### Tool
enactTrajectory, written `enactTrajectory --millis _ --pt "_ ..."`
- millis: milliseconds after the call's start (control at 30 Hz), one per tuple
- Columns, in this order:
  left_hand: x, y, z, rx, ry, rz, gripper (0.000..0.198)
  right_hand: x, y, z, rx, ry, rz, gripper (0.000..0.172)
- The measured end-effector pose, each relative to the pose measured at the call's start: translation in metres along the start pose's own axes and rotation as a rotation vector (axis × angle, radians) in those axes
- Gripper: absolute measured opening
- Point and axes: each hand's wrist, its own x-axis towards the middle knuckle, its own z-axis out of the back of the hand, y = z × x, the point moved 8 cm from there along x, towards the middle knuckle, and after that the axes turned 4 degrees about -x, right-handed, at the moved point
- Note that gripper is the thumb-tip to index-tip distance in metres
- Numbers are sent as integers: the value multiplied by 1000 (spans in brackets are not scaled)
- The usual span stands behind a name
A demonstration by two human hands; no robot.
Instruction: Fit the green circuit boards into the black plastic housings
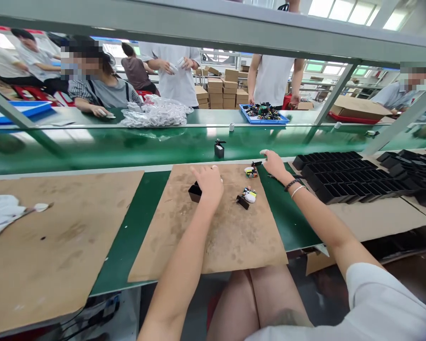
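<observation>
My left hand (208, 183) is over the brown cardboard sheet, its fingers curled at a small open-topped black box (195, 193); the hand hides part of the box and its grip. To the right, my right hand (275, 166) is raised near the sheet's far right corner, fingers extended and nothing visible in them. Just left of it lies a small circuit board (251, 172) with yellow and white parts. Nearer me is a second circuit board (249, 194), with a black piece (243, 202) beside it. Beyond the sheet, a black box (219, 150) stands upright on the green belt, parts showing at its top.
Rows of black boxes (341, 177) stand to my right. A white glove (2, 213) lies on the left cardboard (92, 222). A metal crossbar (213, 23) spans overhead. Across the belt are clear plastic bags (156, 111), a blue tray (262, 119) of parts and several people.
</observation>
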Motion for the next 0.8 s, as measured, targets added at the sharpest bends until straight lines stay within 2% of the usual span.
enactTrajectory --millis 67,167,267,367,433,567,667,800 --pt "-2 -20 1 -53 -31 -121 41 -10 7 -9 -75 75 -31 36" --pt "-2 -36 -15 -215 35 -195 49 -18 26 -30 -147 180 -17 40" --pt "2 -32 -41 -481 135 -162 60 -14 42 -40 -170 212 41 33" --pt "8 -19 -67 -810 192 -51 76 -3 49 -42 -138 248 97 22" --pt "11 -12 -81 -932 222 14 77 4 51 -42 -96 256 114 20" --pt "14 -8 -93 -995 228 27 69 13 48 -41 68 228 106 16" --pt "16 -8 -96 -1048 218 20 72 10 38 -37 295 205 100 13" --pt "20 -10 -97 -1168 200 -33 80 -13 19 -30 691 167 125 30"
